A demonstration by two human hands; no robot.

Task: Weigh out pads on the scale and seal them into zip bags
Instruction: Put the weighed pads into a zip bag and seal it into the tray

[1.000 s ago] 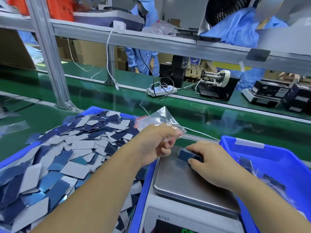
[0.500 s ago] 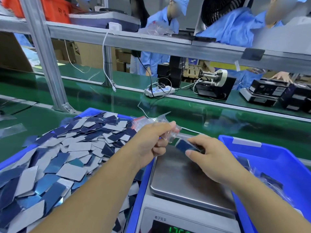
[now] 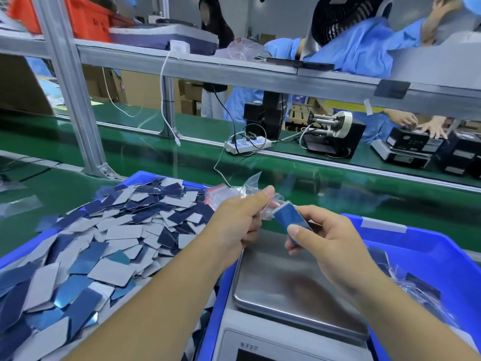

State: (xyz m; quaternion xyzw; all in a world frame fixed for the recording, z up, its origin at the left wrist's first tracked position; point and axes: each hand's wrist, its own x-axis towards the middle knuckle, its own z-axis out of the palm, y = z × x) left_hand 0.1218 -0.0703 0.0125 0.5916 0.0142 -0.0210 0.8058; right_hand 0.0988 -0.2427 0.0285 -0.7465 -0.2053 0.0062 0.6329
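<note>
— What's in the right hand [image 3: 330, 246]?

— A small stack of pads [image 3: 290, 217], blue face up, pinched between thumb and fingers — a firm grip, held above the far edge of the scale [image 3: 294, 290] pan. Its far end touches the mouth of the zip bag [image 3: 250, 194].

— And the left hand [image 3: 239, 220]?

— Curled round that clear bag, thumb on top, the plastic crumpled and sticking up past the knuckles.

— The scale pan?

— Bare steel, sitting between two bins on the green counter [image 3: 52, 188]. The left bin [image 3: 145, 178] is heaped with loose blue and grey pads; the right bin [image 3: 426, 246], along the counter's right edge, holds filled bags.
</note>
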